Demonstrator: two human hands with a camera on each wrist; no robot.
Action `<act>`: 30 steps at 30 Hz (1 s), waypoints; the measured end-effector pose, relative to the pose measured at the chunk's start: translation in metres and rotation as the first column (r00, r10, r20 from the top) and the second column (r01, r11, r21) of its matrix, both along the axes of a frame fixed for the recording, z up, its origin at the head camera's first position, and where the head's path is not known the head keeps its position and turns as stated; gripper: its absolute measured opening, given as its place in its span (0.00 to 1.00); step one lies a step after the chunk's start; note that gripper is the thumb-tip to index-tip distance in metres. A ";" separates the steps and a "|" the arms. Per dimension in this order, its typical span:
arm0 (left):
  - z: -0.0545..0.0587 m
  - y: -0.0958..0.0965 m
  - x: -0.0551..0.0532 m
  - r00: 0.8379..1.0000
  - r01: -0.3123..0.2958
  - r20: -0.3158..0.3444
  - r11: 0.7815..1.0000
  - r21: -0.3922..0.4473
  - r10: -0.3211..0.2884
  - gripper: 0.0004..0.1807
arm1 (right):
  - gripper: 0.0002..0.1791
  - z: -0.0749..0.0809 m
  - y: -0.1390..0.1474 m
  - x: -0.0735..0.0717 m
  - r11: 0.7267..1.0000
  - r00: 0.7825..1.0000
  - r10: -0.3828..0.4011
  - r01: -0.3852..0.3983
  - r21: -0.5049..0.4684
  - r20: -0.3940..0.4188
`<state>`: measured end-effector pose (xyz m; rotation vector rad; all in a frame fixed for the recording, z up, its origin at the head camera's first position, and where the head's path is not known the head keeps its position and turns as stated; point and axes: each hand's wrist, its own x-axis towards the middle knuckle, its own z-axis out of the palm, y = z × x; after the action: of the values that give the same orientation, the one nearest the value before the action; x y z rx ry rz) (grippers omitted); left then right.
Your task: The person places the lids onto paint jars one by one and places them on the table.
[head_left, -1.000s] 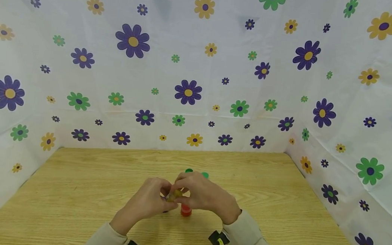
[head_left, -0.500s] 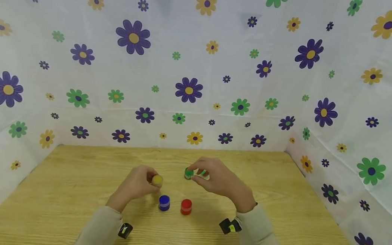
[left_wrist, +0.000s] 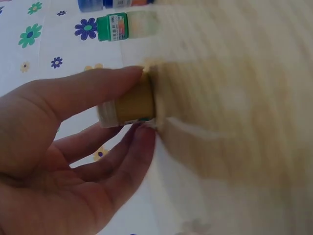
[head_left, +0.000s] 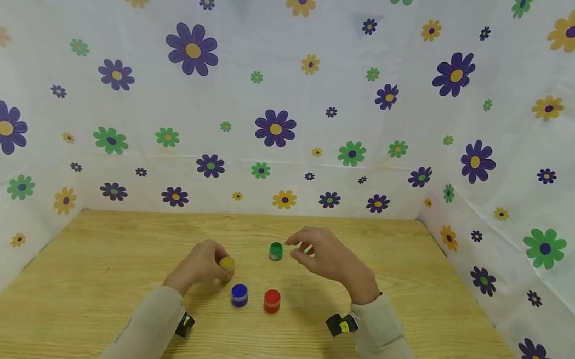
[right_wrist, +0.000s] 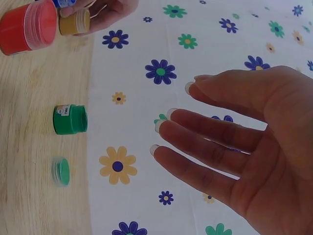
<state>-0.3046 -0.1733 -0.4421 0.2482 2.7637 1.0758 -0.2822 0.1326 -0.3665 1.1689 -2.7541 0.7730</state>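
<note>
My left hand point(head_left: 203, 265) pinches a small yellow paint jar point(head_left: 227, 264) between thumb and fingers, its base right at the tabletop. In the left wrist view the jar point(left_wrist: 134, 103) has a clear cap on. My right hand point(head_left: 329, 256) holds nothing; its fingers are spread and loosely bent, just right of a green paint jar point(head_left: 275, 251). The right wrist view shows that green jar point(right_wrist: 70, 119) with its lid off, and the green lid point(right_wrist: 61, 171) lying beside it. Nearer me stand a blue paint jar point(head_left: 239, 295) and a red paint jar point(head_left: 272, 301), both capped.
Everything stands on a wood-grain table point(head_left: 128, 279). A white cloth with printed flowers point(head_left: 273, 91) hangs at the back and along both sides. Black wrist cameras point(head_left: 342, 325) are strapped under both sleeves.
A second ago both hands were together at the yellow jar. They have parted: the left carried it left and down to the table, the right moved right and back, past the green jar.
</note>
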 end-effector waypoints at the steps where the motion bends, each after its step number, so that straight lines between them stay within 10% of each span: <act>1: 0.003 0.002 -0.001 1.000 0.003 0.004 1.000 -0.022 -0.003 0.19 | 0.13 0.000 0.001 0.000 1.000 1.000 -0.005 0.005 0.001 0.005; 10: 0.040 0.044 -0.020 1.000 0.024 -0.018 0.997 -0.070 -0.026 0.29 | 0.13 -0.004 0.008 -0.007 0.999 0.998 -0.041 0.042 -0.007 0.037; 30: 0.023 0.104 -0.053 0.998 -0.005 0.067 0.994 -0.108 0.012 0.25 | 0.11 -0.006 0.009 -0.012 0.999 0.996 -0.036 0.037 -0.014 0.086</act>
<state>-0.3571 -0.0697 -0.4186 0.1822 2.7539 0.9150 -0.2945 0.1415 -0.3726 1.1044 -2.8235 0.8587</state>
